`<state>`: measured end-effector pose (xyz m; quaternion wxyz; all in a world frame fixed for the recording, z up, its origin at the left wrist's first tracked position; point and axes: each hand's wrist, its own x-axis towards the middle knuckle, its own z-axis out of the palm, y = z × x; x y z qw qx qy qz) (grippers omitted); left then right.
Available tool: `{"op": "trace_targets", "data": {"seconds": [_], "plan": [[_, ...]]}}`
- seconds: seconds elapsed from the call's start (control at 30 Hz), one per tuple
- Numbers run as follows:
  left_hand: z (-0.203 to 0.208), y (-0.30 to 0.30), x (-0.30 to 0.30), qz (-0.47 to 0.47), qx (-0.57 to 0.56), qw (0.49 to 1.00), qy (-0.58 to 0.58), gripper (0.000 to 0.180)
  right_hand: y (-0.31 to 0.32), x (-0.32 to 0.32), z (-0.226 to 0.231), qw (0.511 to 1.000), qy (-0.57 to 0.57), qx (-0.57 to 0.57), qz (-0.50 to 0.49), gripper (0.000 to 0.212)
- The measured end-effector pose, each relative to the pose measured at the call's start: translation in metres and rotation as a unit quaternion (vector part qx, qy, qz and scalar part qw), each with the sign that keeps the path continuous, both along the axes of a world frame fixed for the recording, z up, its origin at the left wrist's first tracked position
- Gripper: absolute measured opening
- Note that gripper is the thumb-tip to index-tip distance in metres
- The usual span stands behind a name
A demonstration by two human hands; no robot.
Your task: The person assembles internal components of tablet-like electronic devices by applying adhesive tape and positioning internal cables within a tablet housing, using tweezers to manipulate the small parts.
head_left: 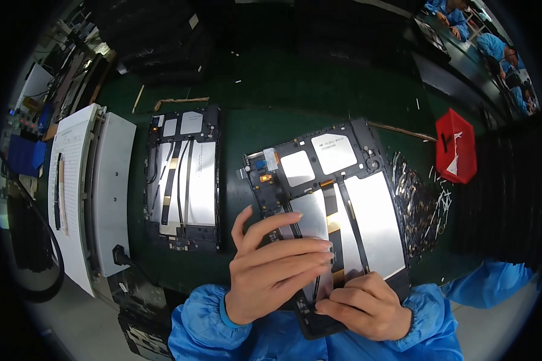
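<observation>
An opened tablet lies tilted before me, its silver battery plates, black frame and thin cables exposed. Across its left side stretch the fingers of my left hand, apart from one another and resting over the battery and a dark cable strip. My right hand is closed in a pinch at the tablet's lower part, near the small black board; what its fingertips hold is hidden. A second opened tablet of the same kind lies flat to the left, with no hand on it.
Loose thin strips are heaped right of the tablet, with a red bin beyond them. A white box with a paper sheet and pens stands at left. Dark stacks rise at the back. Other people sit far right.
</observation>
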<state>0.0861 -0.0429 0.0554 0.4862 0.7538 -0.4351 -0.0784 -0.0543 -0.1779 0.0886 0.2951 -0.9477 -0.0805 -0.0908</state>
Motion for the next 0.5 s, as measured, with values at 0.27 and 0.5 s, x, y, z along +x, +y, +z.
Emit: {"op": "trace_targets", "data": {"seconds": [0.27, 0.5], "plan": [[0.0005, -0.0041, 0.0003, -0.004, 0.035, 0.999, 0.040, 0.008, 0.0020, -0.0033, 0.0037, 1.000, 0.023, 0.008, -0.019, 0.029], [0.0006, -0.0038, 0.0029, 0.003, 0.035, 0.999, 0.040, 0.008, 0.0000, -0.0006, 0.0036, 1.000, 0.029, 0.003, -0.008, 0.029]]}}
